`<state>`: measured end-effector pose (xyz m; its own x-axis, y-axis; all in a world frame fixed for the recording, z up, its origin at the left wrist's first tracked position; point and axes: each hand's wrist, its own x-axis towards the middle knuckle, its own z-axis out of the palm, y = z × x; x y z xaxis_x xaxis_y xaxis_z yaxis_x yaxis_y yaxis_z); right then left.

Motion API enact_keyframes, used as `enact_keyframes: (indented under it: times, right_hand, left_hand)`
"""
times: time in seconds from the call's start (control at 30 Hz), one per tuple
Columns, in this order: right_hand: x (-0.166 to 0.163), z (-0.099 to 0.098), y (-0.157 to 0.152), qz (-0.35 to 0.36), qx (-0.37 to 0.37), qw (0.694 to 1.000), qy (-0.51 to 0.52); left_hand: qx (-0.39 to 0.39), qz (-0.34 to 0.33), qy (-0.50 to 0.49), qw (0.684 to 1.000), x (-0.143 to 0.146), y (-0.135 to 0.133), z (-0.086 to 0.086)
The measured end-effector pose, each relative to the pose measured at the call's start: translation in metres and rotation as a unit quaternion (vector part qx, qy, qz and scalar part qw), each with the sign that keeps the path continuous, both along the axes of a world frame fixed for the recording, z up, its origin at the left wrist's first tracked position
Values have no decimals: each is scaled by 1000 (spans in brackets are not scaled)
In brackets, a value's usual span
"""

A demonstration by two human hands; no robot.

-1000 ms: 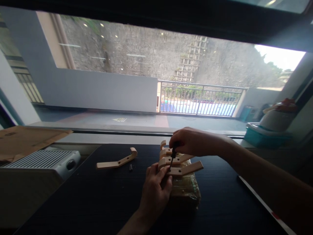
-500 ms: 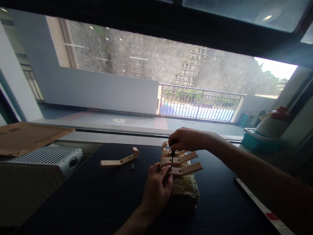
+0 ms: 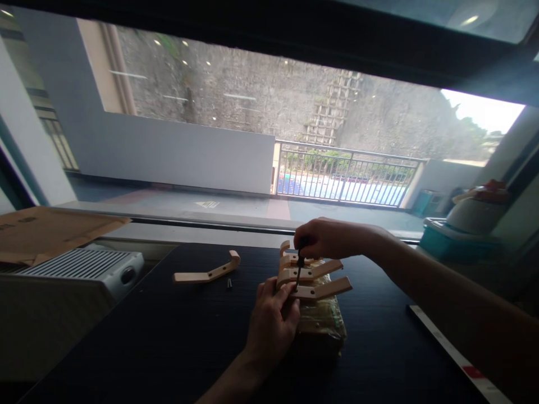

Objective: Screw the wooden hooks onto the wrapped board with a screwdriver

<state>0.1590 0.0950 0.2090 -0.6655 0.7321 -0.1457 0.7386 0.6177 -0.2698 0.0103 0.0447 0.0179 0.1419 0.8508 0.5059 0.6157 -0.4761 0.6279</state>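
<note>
My right hand (image 3: 319,238) is closed round the dark handle of a screwdriver (image 3: 299,271), held upright. Its tip meets a hole near the left end of the nearest wooden hook (image 3: 326,289). Fingers of my left hand (image 3: 273,317) grip that hook's left end, which they partly cover. Beneath lies a block wrapped in clear film (image 3: 322,321). Behind the nearest hook, a second wooden hook (image 3: 314,274) and others sit in a row across the block. A loose wooden hook (image 3: 210,275) with two holes lies to the left, beside a couple of small screws (image 3: 229,284).
The dark table (image 3: 181,336) stands below a window. At the far left, brown cardboard (image 3: 54,230) rests on a white slatted appliance (image 3: 92,266). A long white strip (image 3: 457,350) lies at right. Behind it are a teal box (image 3: 442,241) and a white container (image 3: 480,210).
The camera view has shifted slightly. Both hands keep their places, with the screwdriver still upright at the same hook; no clear movement of the hooks shows.
</note>
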Motion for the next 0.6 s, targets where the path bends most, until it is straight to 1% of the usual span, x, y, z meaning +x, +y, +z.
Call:
enact_keyframes:
  times: [0.2, 0.27, 0.4, 0.5, 0.6]
  right_hand:
    - [3, -8, 6, -43, -37, 998, 21]
    - [3, -7, 6, -37, -25, 999, 12]
    - [1, 0, 4, -2, -2, 1000, 3]
    - [0, 2, 3, -1, -17, 1000, 2]
    - [1, -3, 5, -19, -36, 999, 18]
  left_hand:
    - [4, 1, 6, 1000, 0, 0, 0]
    - [6, 2, 7, 1000, 0, 0, 0]
    - [12, 5, 7, 1000, 0, 1, 0]
    - [16, 7, 7, 1000, 1, 1, -1]
    - [16, 8, 5, 1000, 0, 0, -1]
